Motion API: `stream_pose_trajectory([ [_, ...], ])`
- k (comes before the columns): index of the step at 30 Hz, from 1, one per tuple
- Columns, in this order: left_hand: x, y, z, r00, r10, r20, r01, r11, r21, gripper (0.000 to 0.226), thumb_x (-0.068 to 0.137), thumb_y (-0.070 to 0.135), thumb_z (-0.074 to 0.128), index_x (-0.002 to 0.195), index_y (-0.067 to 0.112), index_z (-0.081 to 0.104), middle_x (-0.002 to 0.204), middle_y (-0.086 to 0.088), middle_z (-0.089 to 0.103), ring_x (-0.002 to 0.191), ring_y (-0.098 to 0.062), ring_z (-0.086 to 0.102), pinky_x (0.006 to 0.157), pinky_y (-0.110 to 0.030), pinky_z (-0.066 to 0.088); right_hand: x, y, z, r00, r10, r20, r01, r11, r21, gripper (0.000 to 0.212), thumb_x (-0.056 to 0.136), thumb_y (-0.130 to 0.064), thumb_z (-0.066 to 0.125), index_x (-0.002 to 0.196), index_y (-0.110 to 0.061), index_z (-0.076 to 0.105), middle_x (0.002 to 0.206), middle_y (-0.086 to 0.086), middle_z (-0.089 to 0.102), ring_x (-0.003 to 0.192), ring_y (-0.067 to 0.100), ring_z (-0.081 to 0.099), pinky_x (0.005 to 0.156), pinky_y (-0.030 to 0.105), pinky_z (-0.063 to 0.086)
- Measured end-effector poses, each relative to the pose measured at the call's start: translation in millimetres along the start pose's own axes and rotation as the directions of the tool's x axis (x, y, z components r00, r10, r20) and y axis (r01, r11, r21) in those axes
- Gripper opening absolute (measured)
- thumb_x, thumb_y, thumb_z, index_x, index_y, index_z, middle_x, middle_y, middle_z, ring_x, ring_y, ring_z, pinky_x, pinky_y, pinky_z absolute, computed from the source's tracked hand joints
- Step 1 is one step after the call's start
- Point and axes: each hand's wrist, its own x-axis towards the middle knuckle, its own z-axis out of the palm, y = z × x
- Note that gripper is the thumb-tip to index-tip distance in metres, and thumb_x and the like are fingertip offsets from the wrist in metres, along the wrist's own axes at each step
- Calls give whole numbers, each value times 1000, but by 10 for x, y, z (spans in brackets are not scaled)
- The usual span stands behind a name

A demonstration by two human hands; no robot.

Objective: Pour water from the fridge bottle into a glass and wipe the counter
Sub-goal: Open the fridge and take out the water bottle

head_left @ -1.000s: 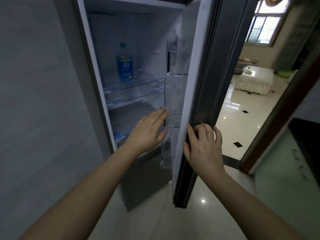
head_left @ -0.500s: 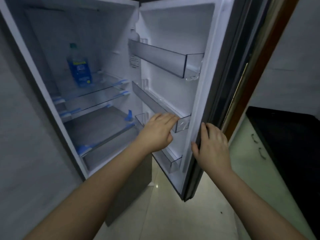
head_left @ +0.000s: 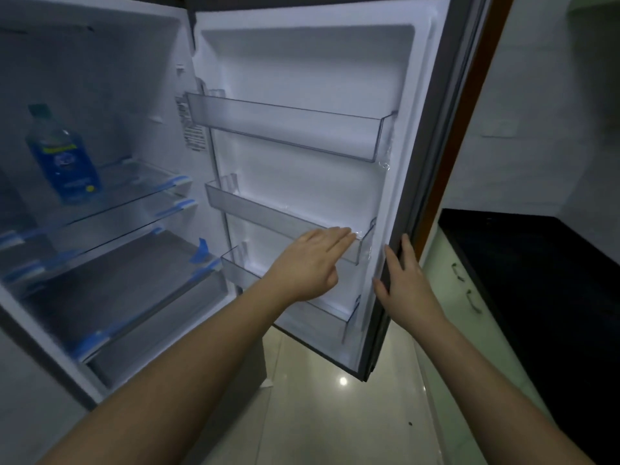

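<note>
A blue-labelled water bottle (head_left: 63,159) with a green cap stands upright on the upper glass shelf (head_left: 134,189) inside the open fridge, at the far left. The fridge door (head_left: 302,68) stands wide open in the middle of the view. My left hand (head_left: 312,263) lies flat with straight fingers against the front of the middle door bin (head_left: 268,213). My right hand (head_left: 406,280) grips the door's outer edge, thumb on the inner seal and fingers round the far side. Both hands are well to the right of the bottle. No glass or cloth is in view.
A black countertop (head_left: 536,280) over pale green cabinets with metal handles (head_left: 473,300) runs along the right. The three door bins hold nothing. Lower glass shelves and a drawer (head_left: 134,297) fill the fridge. Glossy floor tiles (head_left: 335,414) lie below the door.
The door has swung further open to the right, with both hands moving along on it. The view has turned right, so the bottle now sits at the far left.
</note>
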Motion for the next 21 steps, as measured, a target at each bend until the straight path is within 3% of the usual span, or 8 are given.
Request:
stream_pose_trajectory([
  [4, 186, -269, 155, 982, -186, -42, 187, 982, 17, 68, 86, 18, 57, 149, 6, 35, 151, -15, 41, 139, -31, 39, 117, -42, 24, 264, 225, 5, 999, 14, 30, -16, 999, 51, 68, 98, -37, 49, 154, -21, 15, 162, 1, -17, 145, 27, 24, 110, 40, 39],
  [7, 323, -362, 295, 961, -277, 18, 276, 960, 48, 71, 86, 17, 55, 152, 13, 29, 154, -10, 37, 144, -27, 30, 118, -47, 17, 417, 315, -5, 999, -1, -35, 2, 1000, 16, 64, 99, -36, 49, 153, -18, 20, 163, 5, 2, 146, 26, 21, 116, 39, 29],
  [10, 455, -356, 408, 960, -278, 42, 276, 960, 47, 78, 86, 17, 55, 155, 17, 19, 158, -7, 29, 148, -24, 21, 120, -44, 10, 553, 259, -58, 973, -122, -197, 114, 992, -49, 61, 97, -34, 52, 151, -17, 29, 158, 7, 26, 143, 24, 27, 113, 35, 23],
  [13, 591, -376, 505, 960, -277, 43, 274, 960, 59, 82, 87, 18, 54, 157, 19, 10, 162, -5, 22, 150, -22, 15, 120, -42, 6, 777, 206, -37, 944, -255, -211, 229, 963, -140, 59, 97, -35, 51, 149, -16, 33, 153, 8, 36, 140, 25, 35, 114, 40, 25],
  [16, 710, -402, 552, 953, -295, 65, 289, 954, 80, 80, 92, 23, 51, 157, 22, 4, 164, -1, 13, 151, -18, 8, 120, -45, 3, 968, 230, 80, 963, -234, -135, 200, 954, -224, 62, 95, -37, 55, 149, -15, 35, 152, 8, 40, 140, 27, 37, 114, 41, 21],
  [21, 870, -405, 564, 949, -301, 96, 294, 952, 81, 74, 98, 28, 43, 157, 22, -2, 165, 0, 1, 152, -16, 0, 123, -44, -2, 1179, 317, 195, 975, -182, -126, 148, 960, -236, 67, 90, -36, 63, 147, -12, 38, 150, 11, 42, 140, 30, 38, 113, 43, 24],
])
